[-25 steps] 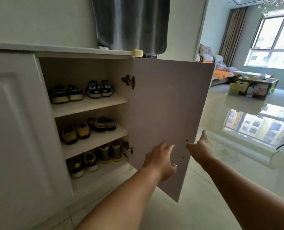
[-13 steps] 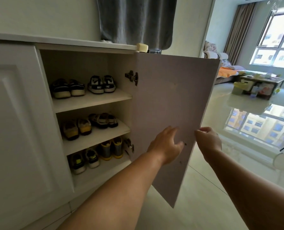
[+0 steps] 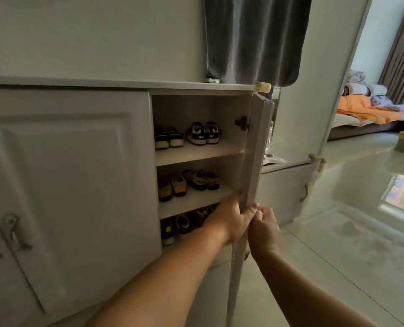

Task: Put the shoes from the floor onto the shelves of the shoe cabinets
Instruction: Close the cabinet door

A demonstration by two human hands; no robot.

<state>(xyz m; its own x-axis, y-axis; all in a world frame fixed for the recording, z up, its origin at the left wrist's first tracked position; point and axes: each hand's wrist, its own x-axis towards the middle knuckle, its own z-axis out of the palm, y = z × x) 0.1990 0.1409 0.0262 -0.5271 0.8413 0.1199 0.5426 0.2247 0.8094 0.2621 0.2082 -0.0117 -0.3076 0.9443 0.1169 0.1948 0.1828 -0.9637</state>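
Lower centre of frame: left hand (image 3: 229, 220) gripped cabinet door (image 3: 258, 147) edge; right hand (image 3: 264, 230) curled against its outer face, grip unclear. Shoes (image 3: 202, 134) paired on three shelves (image 3: 196, 152) left of door

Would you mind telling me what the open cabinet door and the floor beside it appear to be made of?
The open grey-brown cabinet door looks like laminated board: flat matt inner face, square-cut edge. The pale floor seems polished tile or stone: it gives a mirror-like reflection, and a thin joint line crosses it.
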